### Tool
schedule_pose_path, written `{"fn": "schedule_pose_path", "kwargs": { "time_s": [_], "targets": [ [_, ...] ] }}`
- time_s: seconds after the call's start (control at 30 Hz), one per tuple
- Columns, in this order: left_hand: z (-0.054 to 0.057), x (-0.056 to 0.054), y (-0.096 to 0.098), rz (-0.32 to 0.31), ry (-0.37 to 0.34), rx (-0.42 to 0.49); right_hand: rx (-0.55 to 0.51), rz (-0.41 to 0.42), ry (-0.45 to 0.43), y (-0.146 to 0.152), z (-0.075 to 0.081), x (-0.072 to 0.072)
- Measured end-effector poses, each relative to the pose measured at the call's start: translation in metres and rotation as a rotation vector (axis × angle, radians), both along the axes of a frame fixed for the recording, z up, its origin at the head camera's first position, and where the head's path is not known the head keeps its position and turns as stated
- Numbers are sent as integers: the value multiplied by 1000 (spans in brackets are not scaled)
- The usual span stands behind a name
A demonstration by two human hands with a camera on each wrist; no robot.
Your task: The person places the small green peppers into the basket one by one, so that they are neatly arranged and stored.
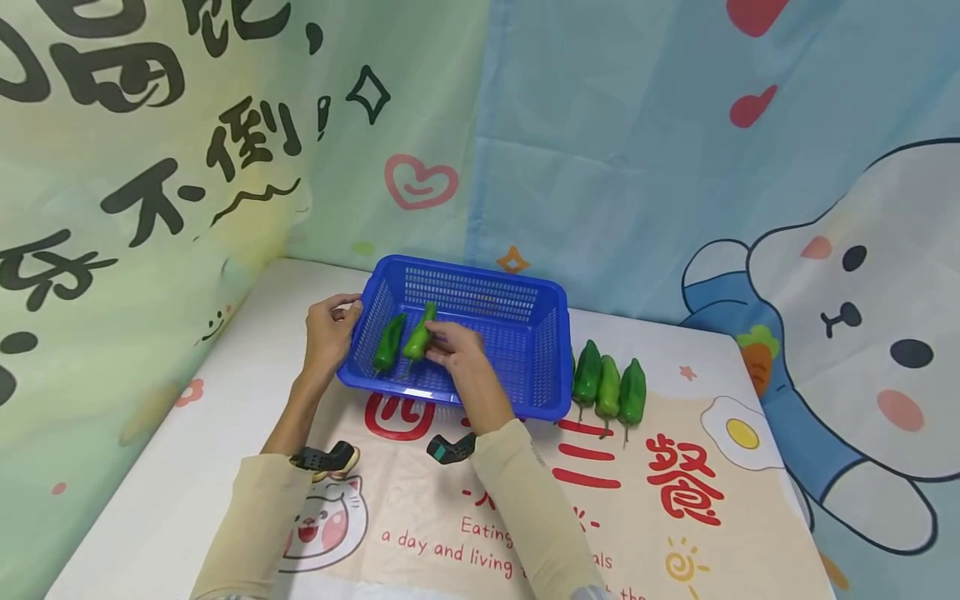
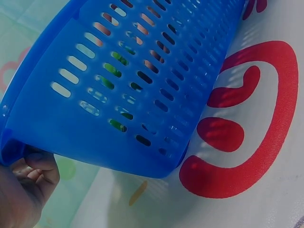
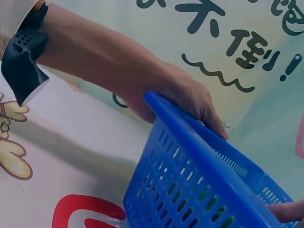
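Observation:
A blue plastic basket with slotted walls stands on the table. My left hand grips its left rim; in the left wrist view the curled fingers are at the rim's underside. Inside the basket, my right hand pinches a light green pepper between thumb and fingers. Another, darker green pepper lies to its left, close to the left wall. In the right wrist view only the fingertips of the right hand show, and the basket wall mostly hides the peppers.
Right of the basket several green peppers lie side by side, among them a dark one, a lighter one and an outer one. One more is mostly hidden by the basket. A printed cloth covers the table; printed curtains hang behind.

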State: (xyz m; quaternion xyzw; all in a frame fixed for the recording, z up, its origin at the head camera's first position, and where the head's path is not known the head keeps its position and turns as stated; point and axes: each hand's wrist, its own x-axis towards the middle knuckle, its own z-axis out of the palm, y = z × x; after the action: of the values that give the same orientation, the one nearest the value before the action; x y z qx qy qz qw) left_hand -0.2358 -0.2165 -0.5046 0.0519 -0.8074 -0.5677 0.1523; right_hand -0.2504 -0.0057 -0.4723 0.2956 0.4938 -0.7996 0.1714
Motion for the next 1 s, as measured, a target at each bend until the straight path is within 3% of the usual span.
{"fn": "schedule_pose_path", "kwargs": {
  "time_s": [1.0],
  "targets": [
    [1,0,-1,0,8,5,152,173,-57,-18,-4,-7]
  ]
}}
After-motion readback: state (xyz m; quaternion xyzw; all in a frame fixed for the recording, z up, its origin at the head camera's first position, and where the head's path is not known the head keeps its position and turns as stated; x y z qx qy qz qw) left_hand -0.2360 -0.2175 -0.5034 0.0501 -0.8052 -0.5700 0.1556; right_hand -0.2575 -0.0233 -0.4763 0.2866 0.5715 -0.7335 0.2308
